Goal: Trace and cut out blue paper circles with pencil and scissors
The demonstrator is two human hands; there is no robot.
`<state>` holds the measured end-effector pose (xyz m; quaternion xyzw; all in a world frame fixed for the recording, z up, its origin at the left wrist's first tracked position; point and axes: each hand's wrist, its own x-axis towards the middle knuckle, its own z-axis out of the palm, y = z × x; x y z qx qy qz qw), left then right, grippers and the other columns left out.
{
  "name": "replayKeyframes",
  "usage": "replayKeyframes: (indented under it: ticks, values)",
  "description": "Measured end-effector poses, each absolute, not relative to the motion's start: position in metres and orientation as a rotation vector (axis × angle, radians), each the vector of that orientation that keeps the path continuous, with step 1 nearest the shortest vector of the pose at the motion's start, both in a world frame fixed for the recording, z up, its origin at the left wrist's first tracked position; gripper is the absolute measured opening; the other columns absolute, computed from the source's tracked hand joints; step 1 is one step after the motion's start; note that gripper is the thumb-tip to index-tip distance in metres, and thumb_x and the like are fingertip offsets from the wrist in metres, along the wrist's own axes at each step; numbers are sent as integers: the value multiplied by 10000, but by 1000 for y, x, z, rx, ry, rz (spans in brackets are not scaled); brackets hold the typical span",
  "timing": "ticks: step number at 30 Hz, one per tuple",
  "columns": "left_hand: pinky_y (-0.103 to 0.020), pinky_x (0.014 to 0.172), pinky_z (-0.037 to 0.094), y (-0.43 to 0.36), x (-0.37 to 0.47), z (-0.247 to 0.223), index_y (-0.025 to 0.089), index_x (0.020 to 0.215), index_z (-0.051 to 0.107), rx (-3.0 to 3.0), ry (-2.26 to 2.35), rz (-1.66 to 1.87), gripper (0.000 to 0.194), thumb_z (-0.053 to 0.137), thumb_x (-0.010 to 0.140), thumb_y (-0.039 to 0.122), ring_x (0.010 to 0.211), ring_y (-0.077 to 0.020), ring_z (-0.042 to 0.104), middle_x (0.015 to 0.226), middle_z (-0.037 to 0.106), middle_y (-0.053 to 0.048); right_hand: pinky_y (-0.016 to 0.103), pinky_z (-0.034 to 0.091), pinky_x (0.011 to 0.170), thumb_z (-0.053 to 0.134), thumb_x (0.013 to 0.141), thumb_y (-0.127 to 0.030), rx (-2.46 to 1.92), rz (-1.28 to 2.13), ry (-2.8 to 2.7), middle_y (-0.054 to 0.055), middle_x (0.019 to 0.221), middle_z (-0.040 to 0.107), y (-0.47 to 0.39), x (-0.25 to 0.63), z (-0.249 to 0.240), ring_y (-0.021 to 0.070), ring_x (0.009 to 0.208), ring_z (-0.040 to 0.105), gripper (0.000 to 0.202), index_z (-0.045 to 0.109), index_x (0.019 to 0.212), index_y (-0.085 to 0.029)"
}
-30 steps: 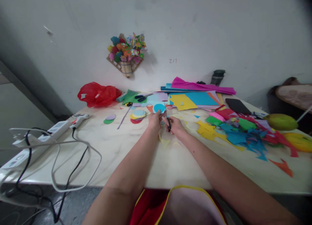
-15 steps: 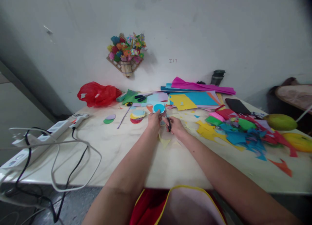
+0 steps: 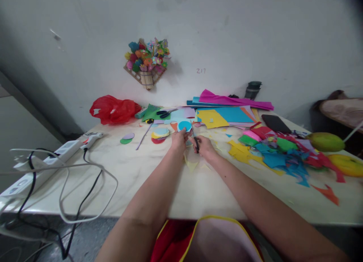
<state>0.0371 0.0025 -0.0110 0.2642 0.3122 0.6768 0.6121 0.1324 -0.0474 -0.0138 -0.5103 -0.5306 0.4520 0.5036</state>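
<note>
Pinched in my left hand (image 3: 179,139) is a piece of paper with a blue paper circle (image 3: 184,126) on a paler sheet. My right hand (image 3: 204,145) is wrapped round the handles of a pair of scissors (image 3: 196,141), whose blades point away from me beside the blue circle's right edge. To the left of my hands lies a stack of paper circles (image 3: 160,135) in pale blue, yellow and red. Farther left, a lilac circle (image 3: 129,135) overlaps a green circle (image 3: 126,141). A pale yellow scrap (image 3: 191,165) lies just below my hands.
Coloured sheets (image 3: 232,115) and a second pair of scissors (image 3: 166,113) lie at the back. A heap of paper scraps (image 3: 286,156), a dark phone-like slab (image 3: 275,123) and mangoes (image 3: 326,141) are on the right. At left are a red plastic bag (image 3: 113,109) and a power strip (image 3: 56,160) with loose cables.
Almost nothing differs. Both hands keep their place with the paper and scissors; the scissor blades show only a very slight shift.
</note>
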Motion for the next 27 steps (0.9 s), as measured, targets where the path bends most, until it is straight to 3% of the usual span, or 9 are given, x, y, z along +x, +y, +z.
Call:
replayKeyframes:
  ticks: [11, 20, 27]
  values:
    - [-290, 666, 506, 4, 31, -10, 113, 746, 574, 622, 741, 1518, 53, 575, 699, 88, 671, -182, 655, 687, 646, -70, 176, 228, 262, 653, 637, -404, -1221, 1136, -1298, -60, 436, 464, -54, 135, -6, 77, 339, 428, 281, 497, 693, -177]
    - [-288, 664, 502, 5, 30, -12, 119, 770, 579, 653, 709, 1491, 85, 601, 688, 107, 728, -196, 657, 756, 663, -90, 162, 231, 235, 633, 662, -433, -1166, 1199, -1271, -52, 469, 501, -50, 138, -10, 79, 348, 458, 301, 481, 714, -179]
    - [-259, 614, 497, 3, 33, -11, 118, 754, 559, 659, 715, 1483, 74, 593, 692, 96, 613, -144, 636, 706, 652, -63, 155, 238, 235, 627, 683, -411, -1191, 1195, -1253, -54, 465, 499, -51, 139, -6, 69, 344, 460, 277, 493, 720, -171]
